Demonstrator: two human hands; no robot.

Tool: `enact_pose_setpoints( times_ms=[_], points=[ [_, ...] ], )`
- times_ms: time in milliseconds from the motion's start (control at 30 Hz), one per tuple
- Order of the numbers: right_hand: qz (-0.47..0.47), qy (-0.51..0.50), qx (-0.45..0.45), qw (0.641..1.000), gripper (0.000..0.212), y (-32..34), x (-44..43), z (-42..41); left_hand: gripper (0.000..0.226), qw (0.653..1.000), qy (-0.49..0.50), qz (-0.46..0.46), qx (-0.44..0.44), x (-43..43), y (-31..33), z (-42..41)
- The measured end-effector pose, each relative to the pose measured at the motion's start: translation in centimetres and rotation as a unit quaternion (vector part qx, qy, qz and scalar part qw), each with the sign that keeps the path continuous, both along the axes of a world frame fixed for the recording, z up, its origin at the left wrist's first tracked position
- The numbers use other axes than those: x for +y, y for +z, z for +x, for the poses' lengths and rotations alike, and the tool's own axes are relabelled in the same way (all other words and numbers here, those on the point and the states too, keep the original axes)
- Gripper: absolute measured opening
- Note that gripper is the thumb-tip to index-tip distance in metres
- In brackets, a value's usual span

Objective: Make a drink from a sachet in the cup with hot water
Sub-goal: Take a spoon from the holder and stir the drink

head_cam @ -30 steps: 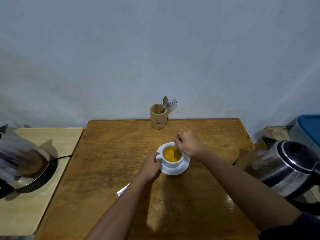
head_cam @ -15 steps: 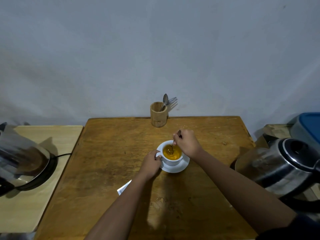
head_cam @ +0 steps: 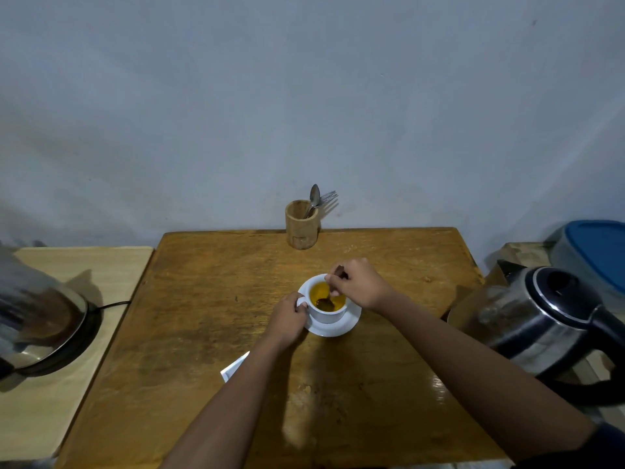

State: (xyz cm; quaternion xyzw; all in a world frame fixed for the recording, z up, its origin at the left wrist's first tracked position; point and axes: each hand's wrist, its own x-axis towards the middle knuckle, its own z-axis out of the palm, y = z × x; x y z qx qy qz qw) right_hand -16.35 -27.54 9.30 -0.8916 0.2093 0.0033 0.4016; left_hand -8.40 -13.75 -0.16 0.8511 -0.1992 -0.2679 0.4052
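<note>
A white cup (head_cam: 328, 314) full of orange-yellow drink stands on a white saucer (head_cam: 338, 328) in the middle of the wooden table (head_cam: 203, 333). My left hand (head_cam: 288, 320) grips the cup's handle on its left side. My right hand (head_cam: 358, 282) hovers over the cup's far rim and pinches a spoon (head_cam: 325, 301) whose bowl dips into the drink. A white sachet (head_cam: 234, 367) lies flat on the table, partly hidden under my left forearm.
A steel electric kettle (head_cam: 541, 319) stands at the table's right edge. A second kettle on its base (head_cam: 44, 326) sits on the pale side table at left. A wooden holder (head_cam: 301, 224) with a spoon and fork stands at the far edge. A blue-lidded container (head_cam: 598, 252) is far right.
The spoon's bowl has circled inside the cup, from the right side to the far left and now to the near middle. My left hand has stayed on the handle.
</note>
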Motion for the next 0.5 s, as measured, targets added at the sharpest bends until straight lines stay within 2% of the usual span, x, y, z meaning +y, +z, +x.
enact_pose_setpoints(
  times_ms=[67,200,500],
  points=[
    [0.018,0.015,-0.006,1.0,0.015,0.3,-0.1,-0.4,0.031,1.0,-0.001,0.001,-0.008,0.0,0.0,0.0],
    [-0.004,0.022,-0.029,0.999,0.013,0.9,-0.5,-1.3,0.031,1.0,-0.008,0.002,-0.014,0.1,0.1,-0.1],
    [-0.054,0.028,-0.159,0.985,0.013,3.9,-1.2,-2.0,0.032,0.998,-0.007,0.005,-0.066,0.0,0.1,-0.8]
  ],
)
